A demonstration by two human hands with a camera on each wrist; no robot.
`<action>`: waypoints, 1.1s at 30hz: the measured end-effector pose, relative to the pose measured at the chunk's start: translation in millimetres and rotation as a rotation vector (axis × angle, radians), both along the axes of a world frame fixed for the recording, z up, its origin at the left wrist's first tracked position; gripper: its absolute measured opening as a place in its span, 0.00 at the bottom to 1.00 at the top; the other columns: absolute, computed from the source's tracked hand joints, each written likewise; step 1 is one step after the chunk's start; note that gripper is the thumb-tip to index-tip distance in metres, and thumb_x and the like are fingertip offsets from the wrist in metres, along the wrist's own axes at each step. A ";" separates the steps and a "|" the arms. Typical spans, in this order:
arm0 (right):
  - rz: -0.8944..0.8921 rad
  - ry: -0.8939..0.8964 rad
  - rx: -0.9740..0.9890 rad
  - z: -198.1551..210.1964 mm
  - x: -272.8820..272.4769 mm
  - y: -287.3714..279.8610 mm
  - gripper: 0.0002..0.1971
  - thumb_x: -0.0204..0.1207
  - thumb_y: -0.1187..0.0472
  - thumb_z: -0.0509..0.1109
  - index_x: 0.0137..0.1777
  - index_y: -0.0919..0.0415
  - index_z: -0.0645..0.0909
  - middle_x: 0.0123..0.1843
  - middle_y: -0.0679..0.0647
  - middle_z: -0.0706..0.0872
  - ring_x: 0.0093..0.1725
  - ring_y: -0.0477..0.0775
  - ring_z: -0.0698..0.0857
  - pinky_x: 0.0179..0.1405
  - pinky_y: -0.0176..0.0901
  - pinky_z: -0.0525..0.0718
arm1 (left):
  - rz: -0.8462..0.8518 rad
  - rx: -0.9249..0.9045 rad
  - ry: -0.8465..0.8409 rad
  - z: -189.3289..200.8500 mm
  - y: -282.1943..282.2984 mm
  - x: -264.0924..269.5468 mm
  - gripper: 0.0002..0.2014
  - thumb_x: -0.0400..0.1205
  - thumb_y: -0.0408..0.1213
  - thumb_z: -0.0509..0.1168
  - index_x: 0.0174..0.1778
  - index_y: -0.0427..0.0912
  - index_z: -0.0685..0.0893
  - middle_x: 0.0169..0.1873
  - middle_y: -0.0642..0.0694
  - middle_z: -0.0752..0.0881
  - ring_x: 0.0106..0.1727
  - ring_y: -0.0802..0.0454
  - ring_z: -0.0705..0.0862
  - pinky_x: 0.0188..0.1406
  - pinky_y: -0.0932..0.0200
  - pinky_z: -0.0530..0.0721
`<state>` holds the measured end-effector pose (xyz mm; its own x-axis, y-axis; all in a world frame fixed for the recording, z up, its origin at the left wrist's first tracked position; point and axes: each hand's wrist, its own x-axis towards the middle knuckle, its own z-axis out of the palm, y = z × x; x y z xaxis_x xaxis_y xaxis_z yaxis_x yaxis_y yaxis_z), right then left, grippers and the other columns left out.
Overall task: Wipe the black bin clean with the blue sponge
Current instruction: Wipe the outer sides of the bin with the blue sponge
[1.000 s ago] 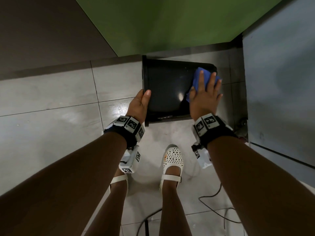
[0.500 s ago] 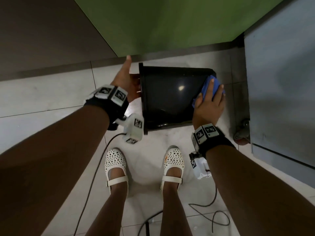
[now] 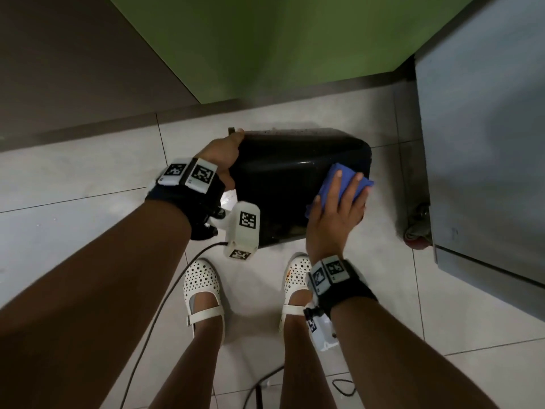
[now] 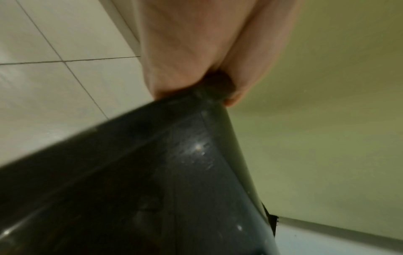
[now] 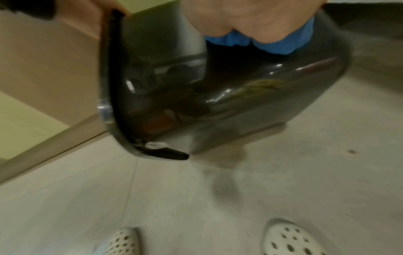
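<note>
The glossy black bin (image 3: 280, 178) is tipped on its side above the tiled floor, its open end to the left. My left hand (image 3: 224, 154) grips the rim at the far left corner; the left wrist view shows thumb and fingers of the left hand (image 4: 196, 51) pinching the edge of the bin (image 4: 152, 172). My right hand (image 3: 339, 208) lies flat over the blue sponge (image 3: 347, 172), pressing it on the bin's upper right side near the base. In the right wrist view the sponge (image 5: 281, 44) peeks out under the right hand (image 5: 240, 17) on the bin (image 5: 218, 86).
A green wall panel (image 3: 295, 48) stands behind the bin. A grey cabinet (image 3: 486, 143) on castors (image 3: 415, 231) is close on the right. My white shoes (image 3: 203, 284) stand just below the bin, with cables (image 3: 165, 305) trailing on the floor.
The bin has been turned and tipped, so its side now faces up. My left hand took hold of the far rim. My right hand slid the sponge along the right side.
</note>
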<state>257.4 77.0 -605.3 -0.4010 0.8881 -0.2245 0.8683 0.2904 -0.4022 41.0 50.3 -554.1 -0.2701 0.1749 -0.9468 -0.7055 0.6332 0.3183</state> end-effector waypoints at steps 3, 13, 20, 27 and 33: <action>0.107 0.038 0.015 11.7 -24.9 -28.5 0.27 0.80 0.49 0.49 0.78 0.51 0.53 0.81 0.65 0.57 0.78 0.71 0.49 0.71 0.70 0.50 | 0.017 0.043 0.028 1.4 -6.8 10.0 0.22 0.82 0.54 0.56 0.62 0.40 0.77 0.60 0.37 0.84 0.57 0.36 0.85 0.61 0.39 0.82; 0.209 0.016 0.040 36.8 -57.7 -7.0 0.28 0.78 0.49 0.47 0.77 0.55 0.62 0.80 0.62 0.63 0.79 0.69 0.54 0.72 0.68 0.48 | -0.072 0.237 0.148 12.0 -14.2 30.7 0.26 0.85 0.51 0.50 0.67 0.35 0.77 0.61 0.34 0.84 0.61 0.39 0.84 0.69 0.40 0.77; -0.109 -0.119 -0.129 32.7 -34.1 72.3 0.26 0.83 0.54 0.52 0.80 0.53 0.55 0.82 0.63 0.51 0.81 0.67 0.50 0.79 0.62 0.53 | -0.048 0.294 0.166 1.3 -31.8 38.8 0.27 0.83 0.56 0.52 0.73 0.43 0.71 0.68 0.42 0.80 0.66 0.45 0.81 0.71 0.42 0.76; -0.018 -0.180 -0.084 19.8 -30.7 36.7 0.27 0.83 0.52 0.52 0.81 0.52 0.53 0.81 0.69 0.50 0.79 0.73 0.49 0.77 0.68 0.55 | -0.127 0.230 0.177 -9.1 -40.9 38.9 0.21 0.84 0.57 0.47 0.69 0.53 0.71 0.67 0.44 0.80 0.63 0.43 0.81 0.70 0.39 0.76; 0.384 -0.062 0.008 17.9 -57.0 -40.2 0.27 0.79 0.43 0.50 0.76 0.52 0.65 0.78 0.65 0.65 0.77 0.72 0.60 0.72 0.68 0.52 | -0.425 0.006 0.288 -14.7 -42.3 43.9 0.40 0.82 0.63 0.34 0.58 0.36 0.81 0.53 0.33 0.86 0.52 0.38 0.85 0.56 0.48 0.84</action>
